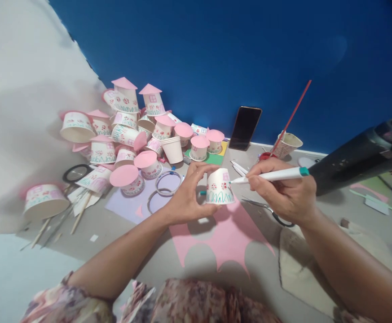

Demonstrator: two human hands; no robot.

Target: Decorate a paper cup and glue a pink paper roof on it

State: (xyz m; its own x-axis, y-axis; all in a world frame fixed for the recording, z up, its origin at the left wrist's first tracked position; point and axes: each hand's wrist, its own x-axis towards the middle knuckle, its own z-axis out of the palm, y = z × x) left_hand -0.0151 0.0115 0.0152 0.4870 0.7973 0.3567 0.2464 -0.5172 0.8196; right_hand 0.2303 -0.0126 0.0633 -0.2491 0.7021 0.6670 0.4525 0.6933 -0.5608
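Beyond the near edge of the bench (104, 244), the left hand (181, 199) grasping the cup (218, 190) should be steady while the right hand (292, 195), gripping the marker (278, 175), strokes lightly.

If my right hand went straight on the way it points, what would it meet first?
Likely the decorated cup in your left hand; the marker seems to touch its side, though depth is unclear.
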